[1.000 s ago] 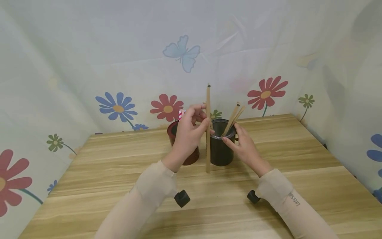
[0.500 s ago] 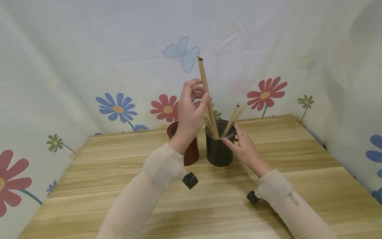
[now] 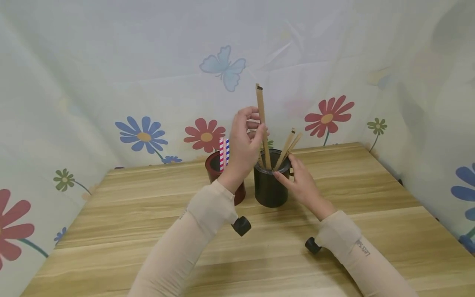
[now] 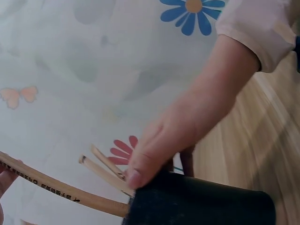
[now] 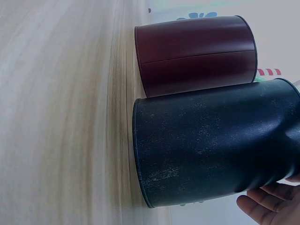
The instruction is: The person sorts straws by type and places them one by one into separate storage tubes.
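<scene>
My left hand (image 3: 243,144) pinches a long, slim tan stick (image 3: 262,107) between thumb and fingers. It has a dark mark near its top, and black print shows along it in the left wrist view. Its lower end is inside the mouth of the black cylindrical cup (image 3: 271,192). My right hand (image 3: 306,187) holds that cup at its right side, thumb at the front rim and fingers around the far side. More tan sticks (image 3: 285,146) lean to the right in the cup, near my right thumb.
Close to the left of the black cup stands a dark red cup (image 5: 197,56), partly behind my left wrist. A red-striped stick (image 3: 221,154) and a blue-striped stick (image 3: 228,148) rise from it. A flowered cloth (image 3: 167,90) hangs behind the wooden table (image 3: 148,206).
My left hand has raised the tan stick from in front of the black cup, brought its lower end over the mouth, and lowered it in. The right hand keeps its hold on the cup.
</scene>
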The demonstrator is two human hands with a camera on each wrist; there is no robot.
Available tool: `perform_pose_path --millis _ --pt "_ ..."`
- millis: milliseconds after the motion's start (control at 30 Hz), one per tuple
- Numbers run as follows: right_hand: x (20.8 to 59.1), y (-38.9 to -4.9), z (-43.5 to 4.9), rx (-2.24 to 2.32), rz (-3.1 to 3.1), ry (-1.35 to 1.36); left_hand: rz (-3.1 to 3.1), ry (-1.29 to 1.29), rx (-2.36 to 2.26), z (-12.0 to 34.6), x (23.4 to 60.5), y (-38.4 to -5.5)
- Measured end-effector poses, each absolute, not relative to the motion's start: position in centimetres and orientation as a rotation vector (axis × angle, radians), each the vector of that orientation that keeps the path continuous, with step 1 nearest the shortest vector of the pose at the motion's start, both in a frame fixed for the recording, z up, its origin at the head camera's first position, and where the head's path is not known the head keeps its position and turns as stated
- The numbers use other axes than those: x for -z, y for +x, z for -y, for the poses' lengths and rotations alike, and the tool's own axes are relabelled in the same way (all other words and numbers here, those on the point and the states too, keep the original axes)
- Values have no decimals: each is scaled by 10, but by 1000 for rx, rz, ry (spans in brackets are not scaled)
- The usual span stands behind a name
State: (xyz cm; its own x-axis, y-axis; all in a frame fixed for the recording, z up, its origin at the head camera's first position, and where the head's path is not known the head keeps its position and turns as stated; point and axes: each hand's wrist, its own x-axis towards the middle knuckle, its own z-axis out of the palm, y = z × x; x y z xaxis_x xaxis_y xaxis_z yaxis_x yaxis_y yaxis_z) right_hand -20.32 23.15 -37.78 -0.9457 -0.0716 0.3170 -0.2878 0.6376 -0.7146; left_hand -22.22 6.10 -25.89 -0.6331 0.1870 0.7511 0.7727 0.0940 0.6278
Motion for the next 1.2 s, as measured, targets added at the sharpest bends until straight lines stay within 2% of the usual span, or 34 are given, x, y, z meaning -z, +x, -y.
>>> perform_pose_path --millis 667,1200 --pt "379 -204 -231 -1193 2598 290 2083 -898 1385 -59 311 -231" --pt "379 -205 -231 -1172 2589 300 2237 -908 1287 -59 324 -226"
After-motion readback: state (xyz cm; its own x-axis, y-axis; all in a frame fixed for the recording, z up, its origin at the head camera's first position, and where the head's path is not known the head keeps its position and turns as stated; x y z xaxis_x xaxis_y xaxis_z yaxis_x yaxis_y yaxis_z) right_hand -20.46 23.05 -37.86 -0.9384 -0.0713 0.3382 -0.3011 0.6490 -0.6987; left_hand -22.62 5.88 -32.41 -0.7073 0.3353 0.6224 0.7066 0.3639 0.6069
